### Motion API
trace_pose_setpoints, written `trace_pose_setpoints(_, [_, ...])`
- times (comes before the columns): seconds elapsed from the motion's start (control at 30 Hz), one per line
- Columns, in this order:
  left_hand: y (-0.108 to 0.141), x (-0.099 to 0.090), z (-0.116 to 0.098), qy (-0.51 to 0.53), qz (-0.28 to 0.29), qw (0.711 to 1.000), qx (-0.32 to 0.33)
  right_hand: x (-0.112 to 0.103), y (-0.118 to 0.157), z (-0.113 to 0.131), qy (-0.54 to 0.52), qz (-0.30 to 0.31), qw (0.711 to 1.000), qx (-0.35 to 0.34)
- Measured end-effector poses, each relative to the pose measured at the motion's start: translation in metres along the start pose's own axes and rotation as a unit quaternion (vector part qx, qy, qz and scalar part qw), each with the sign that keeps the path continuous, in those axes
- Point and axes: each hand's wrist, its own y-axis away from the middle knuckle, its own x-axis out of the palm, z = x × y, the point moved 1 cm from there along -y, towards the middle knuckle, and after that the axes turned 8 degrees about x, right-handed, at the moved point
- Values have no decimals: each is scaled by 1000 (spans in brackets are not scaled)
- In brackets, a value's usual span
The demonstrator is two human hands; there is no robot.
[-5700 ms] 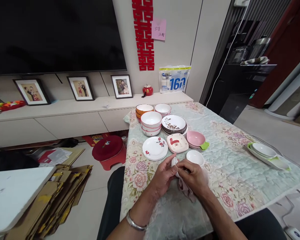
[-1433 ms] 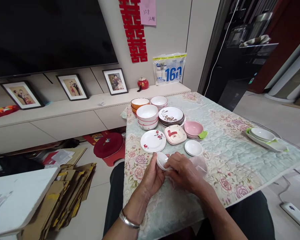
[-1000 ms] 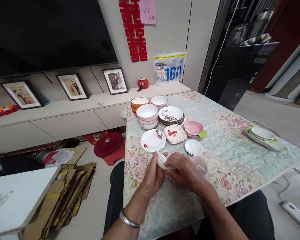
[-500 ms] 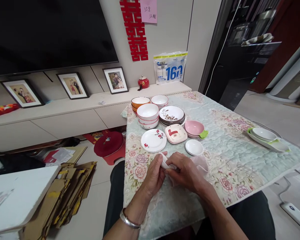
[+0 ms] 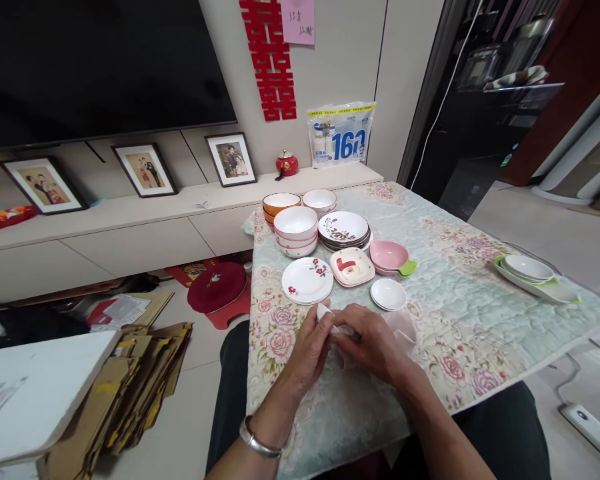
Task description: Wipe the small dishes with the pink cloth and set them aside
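My left hand grips a small white dish at its edge, just above the floral tablecloth. Pressed against the dish is my right hand, which holds a pale pink cloth that spills out to the right. A silver bracelet sits on my left wrist. Just beyond the hands lie a white plate with red flowers and another small white dish.
Farther back stand stacked white bowls, an orange bowl, brown-patterned plates, a square pink dish and pink bowls. Green-rimmed dishes sit at the right edge. Flattened cardboard and a red stool lie on the floor at left.
The small white dish has turned in my left hand from tilted open towards me to nearly edge-on, while my right hand keeps the cloth against it. The view shifted slightly.
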Motion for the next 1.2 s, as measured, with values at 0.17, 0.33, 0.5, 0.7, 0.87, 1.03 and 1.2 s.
trace_pose_setpoints(0.17, [-5, 2, -5, 110, -11, 990, -85, 3, 0, 1, -16, 30, 999, -18])
trace_pose_setpoints(0.33, [-6, 1, -5, 120, 2, 986, -114, 0, -1, -2, -65, 24, 998, -1])
trace_pose_setpoints(0.5, [-5, -1, -3, 84, 12, 994, -65, -3, 4, -8, -347, 96, 917, 169])
trace_pose_setpoints(0.7, [-3, 3, -11, 50, 66, 996, -33, -4, 1, -26, -368, -22, 906, 207])
trace_pose_setpoints(0.87, [-4, 4, -11, 20, 65, 998, -19, -1, -2, -30, -238, -128, 939, 212])
trace_pose_setpoints(1.03, [-6, -1, -1, -41, 78, 996, 5, 1, -2, -25, -92, -206, 967, 122])
trace_pose_setpoints(1.2, [-6, -7, 5, -120, 75, 990, 14, 1, 0, -15, -74, -163, 983, 28])
